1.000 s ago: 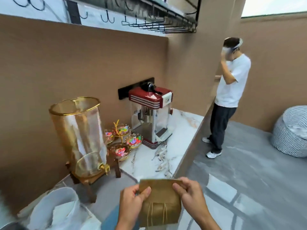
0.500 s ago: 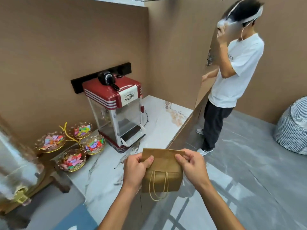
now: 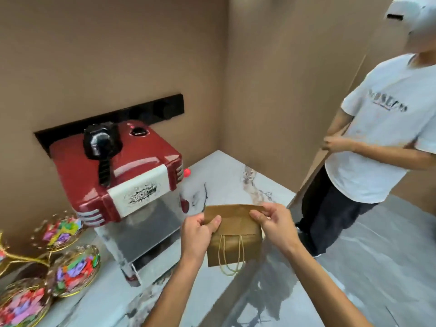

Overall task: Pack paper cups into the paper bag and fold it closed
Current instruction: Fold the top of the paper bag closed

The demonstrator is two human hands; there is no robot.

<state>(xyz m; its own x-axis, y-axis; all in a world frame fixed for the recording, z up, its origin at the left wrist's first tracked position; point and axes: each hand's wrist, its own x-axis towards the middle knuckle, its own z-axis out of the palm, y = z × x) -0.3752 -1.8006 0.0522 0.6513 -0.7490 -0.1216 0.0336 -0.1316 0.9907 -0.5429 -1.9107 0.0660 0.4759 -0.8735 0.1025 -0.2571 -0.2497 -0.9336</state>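
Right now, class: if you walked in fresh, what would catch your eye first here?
Probably the brown paper bag, top folded over, pinched at its upper corners by the left hand and right hand at centre. Behind it to the left, a red popcorn machine stands on the marble counter.

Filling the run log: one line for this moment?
paper bag: folded shut | left hand, right hand: pinching top fold | cups: unseen

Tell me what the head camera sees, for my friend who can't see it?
Two hands, left hand and right hand, hold a folded-shut brown paper bag above a marble counter. A red popcorn machine stands behind it.
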